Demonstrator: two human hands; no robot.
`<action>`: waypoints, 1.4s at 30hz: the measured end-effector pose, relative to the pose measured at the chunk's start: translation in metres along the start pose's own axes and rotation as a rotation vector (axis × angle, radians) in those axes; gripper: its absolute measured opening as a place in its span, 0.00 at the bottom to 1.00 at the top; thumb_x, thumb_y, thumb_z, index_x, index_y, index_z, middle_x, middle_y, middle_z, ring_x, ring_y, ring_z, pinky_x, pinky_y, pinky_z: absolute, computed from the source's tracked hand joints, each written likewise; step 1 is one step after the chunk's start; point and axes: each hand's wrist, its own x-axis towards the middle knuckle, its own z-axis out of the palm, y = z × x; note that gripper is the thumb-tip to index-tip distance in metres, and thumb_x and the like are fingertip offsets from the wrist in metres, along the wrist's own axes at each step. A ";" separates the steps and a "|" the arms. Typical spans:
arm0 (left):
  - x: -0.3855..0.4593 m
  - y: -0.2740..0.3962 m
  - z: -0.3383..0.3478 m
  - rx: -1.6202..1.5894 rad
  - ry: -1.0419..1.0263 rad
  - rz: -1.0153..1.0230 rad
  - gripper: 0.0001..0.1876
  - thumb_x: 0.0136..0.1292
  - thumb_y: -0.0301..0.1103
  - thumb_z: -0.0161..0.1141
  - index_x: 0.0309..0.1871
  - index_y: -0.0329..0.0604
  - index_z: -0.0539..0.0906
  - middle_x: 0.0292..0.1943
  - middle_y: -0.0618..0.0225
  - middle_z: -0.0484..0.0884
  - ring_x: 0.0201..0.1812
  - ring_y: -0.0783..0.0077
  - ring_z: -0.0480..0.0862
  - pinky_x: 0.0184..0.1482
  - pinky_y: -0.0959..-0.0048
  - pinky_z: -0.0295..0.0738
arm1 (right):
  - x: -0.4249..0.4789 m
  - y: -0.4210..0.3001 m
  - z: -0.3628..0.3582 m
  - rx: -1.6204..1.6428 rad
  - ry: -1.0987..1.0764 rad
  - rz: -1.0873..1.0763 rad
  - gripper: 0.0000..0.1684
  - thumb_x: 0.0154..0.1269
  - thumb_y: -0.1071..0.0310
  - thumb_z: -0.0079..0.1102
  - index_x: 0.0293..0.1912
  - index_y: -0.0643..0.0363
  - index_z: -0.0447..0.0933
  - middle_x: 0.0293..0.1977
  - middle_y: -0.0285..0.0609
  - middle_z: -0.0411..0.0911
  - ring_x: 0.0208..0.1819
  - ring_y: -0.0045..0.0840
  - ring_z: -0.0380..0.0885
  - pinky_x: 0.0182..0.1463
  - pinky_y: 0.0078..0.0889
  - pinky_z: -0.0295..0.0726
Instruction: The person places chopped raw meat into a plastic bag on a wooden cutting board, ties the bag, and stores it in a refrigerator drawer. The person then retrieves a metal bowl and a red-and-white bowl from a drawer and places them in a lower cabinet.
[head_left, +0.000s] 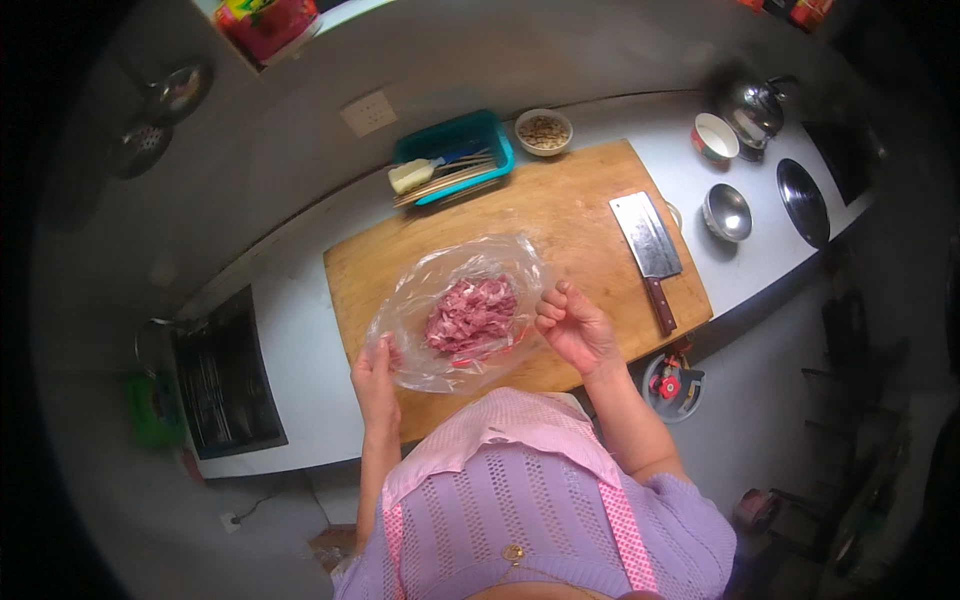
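Chopped raw pink meat lies in a heap inside a clear plastic bag, which is spread wide with its mouth facing up. Some red marking shows through the film along the lower right of the meat. At the bag's left rim, my left hand pinches the plastic between thumb and fingers. My right hand is at the opposite rim, its fingers curled in against the film. Under the bag is a large wooden cutting board. A cleaver with a brown wooden handle rests on the board's right side.
Behind the board stand a teal plastic basket with wooden sticks and a bowl of sliced pieces. Rightward are a metal bowl, a patterned bowl, a kettle and a dark round lid. A sink is at left.
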 end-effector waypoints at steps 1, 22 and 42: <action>0.000 0.001 0.002 0.025 -0.005 0.016 0.11 0.65 0.36 0.54 0.42 0.38 0.80 0.31 0.74 0.77 0.32 0.83 0.72 0.36 0.81 0.67 | -0.002 -0.002 -0.002 0.027 -0.015 -0.005 0.08 0.65 0.62 0.53 0.35 0.56 0.73 0.24 0.31 0.60 0.28 0.18 0.60 0.35 0.20 0.64; -0.007 0.037 0.020 0.333 -0.032 0.322 0.11 0.63 0.34 0.56 0.28 0.35 0.78 0.21 0.77 0.68 0.24 0.84 0.64 0.26 0.81 0.59 | 0.024 -0.020 -0.029 -1.876 0.449 -0.782 0.19 0.55 0.57 0.63 0.40 0.61 0.76 0.27 0.39 0.71 0.36 0.27 0.69 0.41 0.28 0.69; -0.037 0.156 -0.046 -0.143 -0.212 0.414 0.14 0.67 0.37 0.49 0.32 0.38 0.78 0.28 0.66 0.79 0.31 0.73 0.79 0.43 0.74 0.73 | 0.063 0.023 0.199 -1.243 -0.430 0.097 0.14 0.58 0.59 0.62 0.34 0.60 0.75 0.31 0.34 0.74 0.37 0.16 0.71 0.46 0.20 0.67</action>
